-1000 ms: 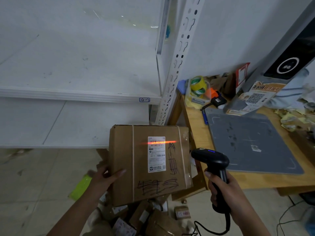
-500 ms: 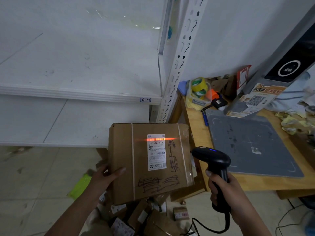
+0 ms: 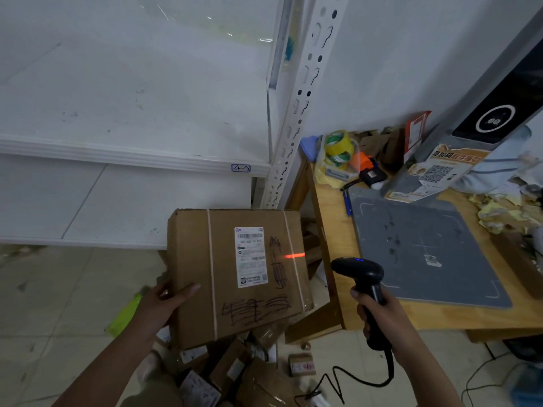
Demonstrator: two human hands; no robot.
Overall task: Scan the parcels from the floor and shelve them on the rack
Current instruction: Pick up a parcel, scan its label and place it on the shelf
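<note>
Parcel: cardboard box (image 3: 194,259), held off the floor in front of the rack's lower shelves, above the floor pile, broad face toward the camera and slightly tilted.
Left grip: left hand (image 3: 164,301) holds the box at its lower left edge. The thumb lies flat across the front face and the other fingers pass behind the edge, out of sight.
Box make: brown corrugated board, squarish and flat-faced. Two pale strap lines run top to bottom, there is glossy clear tape near the right edge, and black marker scribbles lie low and to the right.
Label: white shipping label (image 3: 251,257), an upright rectangle with barcodes, right of the box's centre.
Scan line: red line (image 3: 293,255) lying right of the label, over a scribble and out to the box's right edge.
Scanner: black scanner (image 3: 360,270), smooth plastic, pistol-shaped, with a blue light on its head. It is just right of the box and apart from it.
Right grip: right hand (image 3: 382,315), fingers curled fully round the scanner's handle.
Cable: black cable (image 3: 352,380), wavy, running from the handle base to the floor.
Floor pile: small parcels (image 3: 235,374), cardboard with white labels, directly beneath the box.
Rack: white shelves (image 3: 132,154), scuffed metal, with a slotted upright (image 3: 296,113).
Table: wooden table (image 3: 332,230) right of the rack, bearing a grey mat (image 3: 420,248) and yellow-green tape rolls (image 3: 338,145).
</note>
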